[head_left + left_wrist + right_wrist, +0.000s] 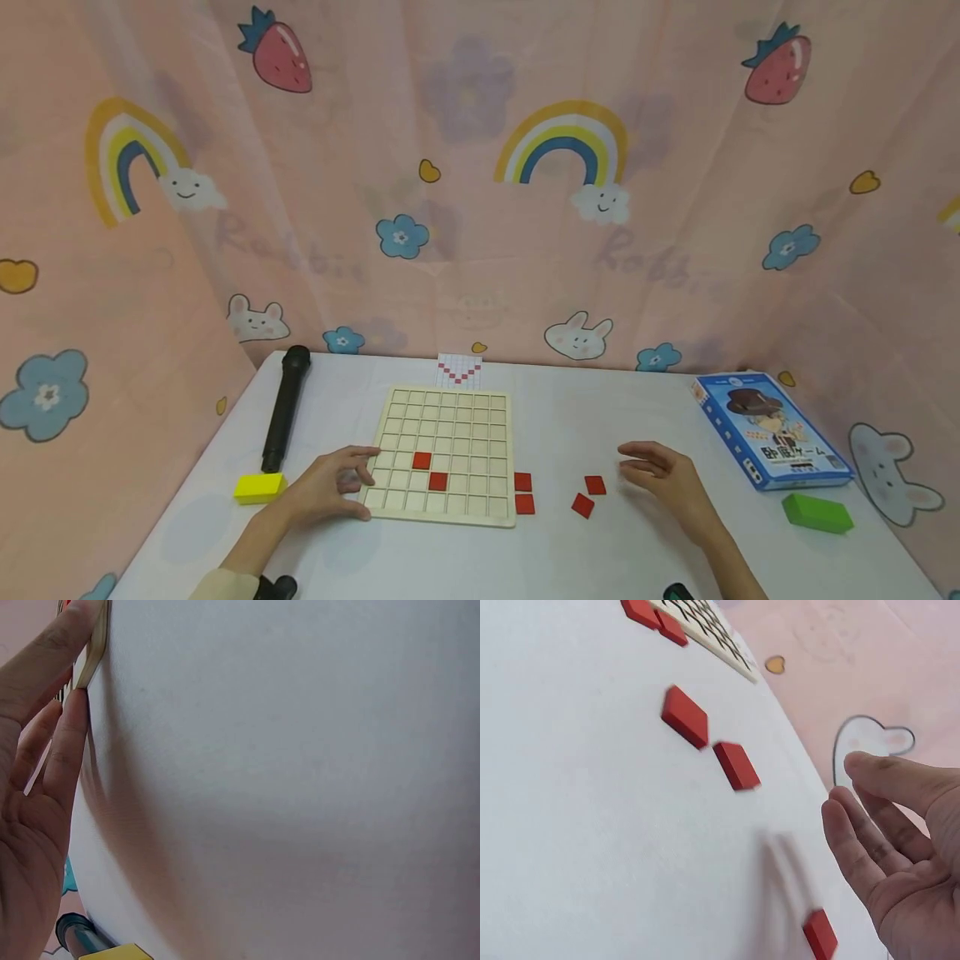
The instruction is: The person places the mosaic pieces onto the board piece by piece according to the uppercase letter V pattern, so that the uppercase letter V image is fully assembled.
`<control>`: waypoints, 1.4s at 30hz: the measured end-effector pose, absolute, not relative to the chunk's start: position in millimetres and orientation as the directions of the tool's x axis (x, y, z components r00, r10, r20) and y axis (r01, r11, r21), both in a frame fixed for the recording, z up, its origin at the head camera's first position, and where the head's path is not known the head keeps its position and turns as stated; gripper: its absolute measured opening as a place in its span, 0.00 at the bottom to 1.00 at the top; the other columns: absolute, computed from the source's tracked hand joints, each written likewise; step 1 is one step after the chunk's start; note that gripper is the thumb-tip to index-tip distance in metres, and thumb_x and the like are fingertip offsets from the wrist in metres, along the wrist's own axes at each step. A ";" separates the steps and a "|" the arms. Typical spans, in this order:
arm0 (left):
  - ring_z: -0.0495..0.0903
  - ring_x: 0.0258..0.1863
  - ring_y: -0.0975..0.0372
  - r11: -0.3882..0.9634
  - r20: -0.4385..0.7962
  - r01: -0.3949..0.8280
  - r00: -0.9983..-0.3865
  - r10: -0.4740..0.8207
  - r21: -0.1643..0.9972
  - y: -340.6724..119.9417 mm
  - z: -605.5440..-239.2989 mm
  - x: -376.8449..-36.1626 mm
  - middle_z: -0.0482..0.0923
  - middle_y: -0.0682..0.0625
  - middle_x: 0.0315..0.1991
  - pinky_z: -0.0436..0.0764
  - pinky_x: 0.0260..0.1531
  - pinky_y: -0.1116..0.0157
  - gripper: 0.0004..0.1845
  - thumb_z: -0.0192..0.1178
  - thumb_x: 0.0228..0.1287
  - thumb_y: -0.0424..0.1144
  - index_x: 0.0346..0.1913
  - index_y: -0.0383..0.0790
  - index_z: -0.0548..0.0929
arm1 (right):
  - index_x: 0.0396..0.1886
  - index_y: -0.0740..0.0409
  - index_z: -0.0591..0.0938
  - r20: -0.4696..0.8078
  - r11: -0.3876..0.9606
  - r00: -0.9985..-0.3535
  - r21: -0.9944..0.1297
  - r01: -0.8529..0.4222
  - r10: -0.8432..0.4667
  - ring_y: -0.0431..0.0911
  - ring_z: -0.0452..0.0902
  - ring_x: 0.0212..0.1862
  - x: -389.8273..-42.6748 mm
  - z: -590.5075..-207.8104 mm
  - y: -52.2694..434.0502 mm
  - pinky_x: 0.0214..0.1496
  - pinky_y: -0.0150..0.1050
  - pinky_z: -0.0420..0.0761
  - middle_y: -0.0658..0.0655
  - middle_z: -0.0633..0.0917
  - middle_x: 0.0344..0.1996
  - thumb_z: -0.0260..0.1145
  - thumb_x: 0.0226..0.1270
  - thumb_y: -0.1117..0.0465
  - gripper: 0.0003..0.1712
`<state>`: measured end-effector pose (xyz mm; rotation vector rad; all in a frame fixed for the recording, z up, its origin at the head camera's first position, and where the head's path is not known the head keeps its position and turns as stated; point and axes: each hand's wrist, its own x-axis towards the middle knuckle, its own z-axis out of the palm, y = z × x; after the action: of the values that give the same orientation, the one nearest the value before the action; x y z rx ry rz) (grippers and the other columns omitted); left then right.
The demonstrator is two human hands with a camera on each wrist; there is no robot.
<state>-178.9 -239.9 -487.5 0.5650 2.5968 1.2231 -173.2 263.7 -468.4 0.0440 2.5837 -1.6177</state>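
A pale wooden grid board [468, 475] lies on the table, with two red square tiles [438, 482] set in its cells, diagonal to each other. My left hand [318, 487] touches the board's left edge and near corner with its fingers and thumb; in the left wrist view the thumb lies at the corner. To the board's right are two stacked-in-line red tiles [524, 504] and two loose red tiles [582, 505]. My right hand [667, 483] hovers right of them, fingers loosely bent, holding nothing. Another red tile [821, 935] below that hand shows only in the right wrist view.
Behind the board stands a small grid card [459, 372] with a red V pattern. A black microphone [287, 408] and yellow block [259, 488] lie left. At right are a blue game box [772, 429] and a green block [817, 512]. A patterned pink curtain [480, 275] surrounds the table.
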 end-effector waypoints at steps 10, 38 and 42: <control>0.61 0.65 0.37 0.575 -0.036 0.239 -0.905 0.424 0.782 -239.8 -485.9 -175.9 0.67 0.40 0.66 0.82 0.49 0.70 0.18 0.79 0.37 0.43 0.31 0.45 0.80 | 0.64 0.65 0.70 -0.134 0.607 -0.991 -0.787 0.105 -0.002 0.61 0.70 0.60 -166.9 -484.2 326.4 0.58 0.51 0.79 0.68 0.74 0.61 0.66 0.65 0.63 0.30; 0.62 0.65 0.38 0.562 -0.040 0.231 -0.903 0.428 0.794 -239.5 -487.9 -177.0 0.66 0.40 0.66 0.82 0.49 0.69 0.19 0.79 0.37 0.43 0.32 0.46 0.81 | 0.57 0.65 0.77 -0.245 0.602 -0.969 -0.778 0.179 -0.029 0.53 0.79 0.50 -174.9 -496.9 351.1 0.54 0.48 0.81 0.60 0.83 0.49 0.72 0.58 0.53 0.31; 0.62 0.65 0.38 0.556 -0.037 0.235 -0.900 0.434 0.797 -239.8 -485.5 -177.2 0.66 0.40 0.66 0.82 0.49 0.69 0.18 0.78 0.39 0.42 0.32 0.44 0.80 | 0.59 0.67 0.75 -0.227 0.574 -0.974 -0.798 0.186 0.000 0.58 0.76 0.57 -169.7 -497.2 348.7 0.57 0.49 0.80 0.63 0.82 0.52 0.70 0.60 0.52 0.32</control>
<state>-177.2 -239.8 -485.5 0.5599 2.5622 1.2617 -169.7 348.7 -497.2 0.1565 2.6031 -1.3545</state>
